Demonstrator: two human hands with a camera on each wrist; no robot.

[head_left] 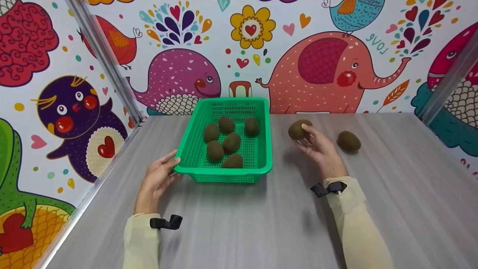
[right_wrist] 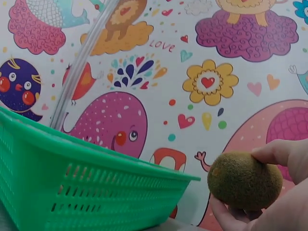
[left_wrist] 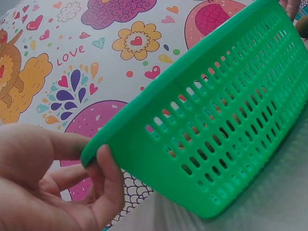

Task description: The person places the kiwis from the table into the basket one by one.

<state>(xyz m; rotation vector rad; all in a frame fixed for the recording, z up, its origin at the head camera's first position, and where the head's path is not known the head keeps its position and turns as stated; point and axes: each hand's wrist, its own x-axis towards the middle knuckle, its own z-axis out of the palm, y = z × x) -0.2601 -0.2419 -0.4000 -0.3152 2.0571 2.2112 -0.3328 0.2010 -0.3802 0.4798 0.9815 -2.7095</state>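
A green plastic basket point(head_left: 224, 172) with slotted sides stands on the table, several brown kiwis point(head_left: 231, 142) lying inside it. My left hand point(head_left: 158, 179) pinches the basket's near left corner; in the left wrist view, the thumb and fingers point(left_wrist: 108, 183) grip the rim from both sides. To the right of the basket, my right hand point(head_left: 317, 149) holds one kiwi point(right_wrist: 244, 182) between thumb and fingers, level with the basket's far half. Another kiwi point(head_left: 348, 142) lies on the table just right of that hand.
The grey wood-grain table point(head_left: 239, 228) runs back to a wall point(head_left: 246, 74) printed with cartoon animals. Metal posts point(head_left: 108, 59) rise at the left and right corners. Each wrist wears a black strap mount point(head_left: 166, 222).
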